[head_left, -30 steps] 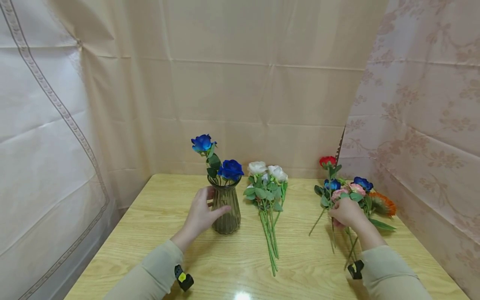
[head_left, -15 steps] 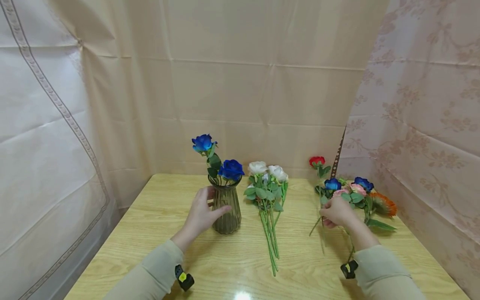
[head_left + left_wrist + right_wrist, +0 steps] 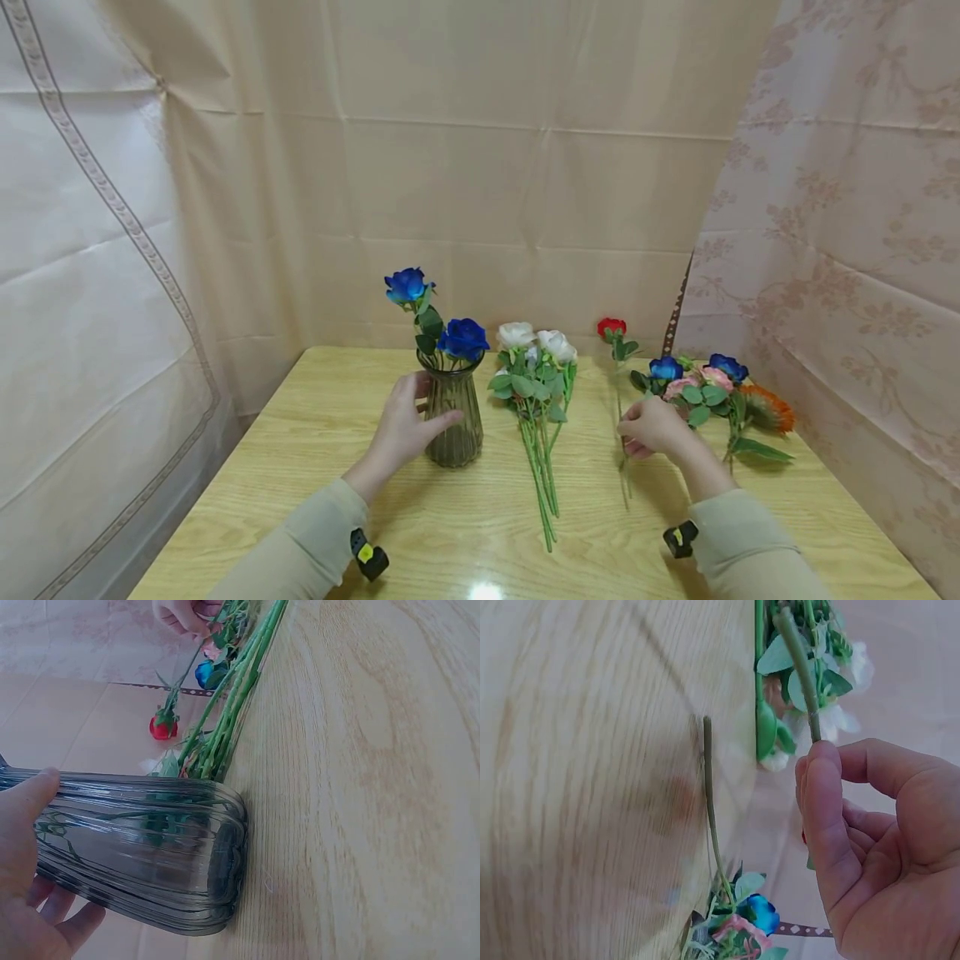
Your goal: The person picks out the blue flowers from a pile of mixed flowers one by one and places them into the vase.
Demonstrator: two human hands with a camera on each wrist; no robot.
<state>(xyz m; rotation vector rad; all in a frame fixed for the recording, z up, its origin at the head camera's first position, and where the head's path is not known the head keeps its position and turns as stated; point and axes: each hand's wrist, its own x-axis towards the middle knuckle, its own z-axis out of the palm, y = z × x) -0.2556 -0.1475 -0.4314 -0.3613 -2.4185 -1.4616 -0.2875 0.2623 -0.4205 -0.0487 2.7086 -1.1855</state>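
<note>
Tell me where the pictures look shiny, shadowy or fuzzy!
Head view: white glare on the table at the bottom edge; left wrist view: pale shine on the vase; right wrist view: a thin dark shadow on the table, and fuzzy white flowers.

A pale yellow wood-grain table (image 3: 435,533) bears a ribbed, smoky translucent vase (image 3: 461,443), upright, a bunch of green-stemmed white flowers (image 3: 536,385) just beside it, and, well apart, a cluster of 2 blue flowers (image 3: 727,367), pink flowers (image 3: 717,377) and a shaggy orange flower (image 3: 768,409).
</note>
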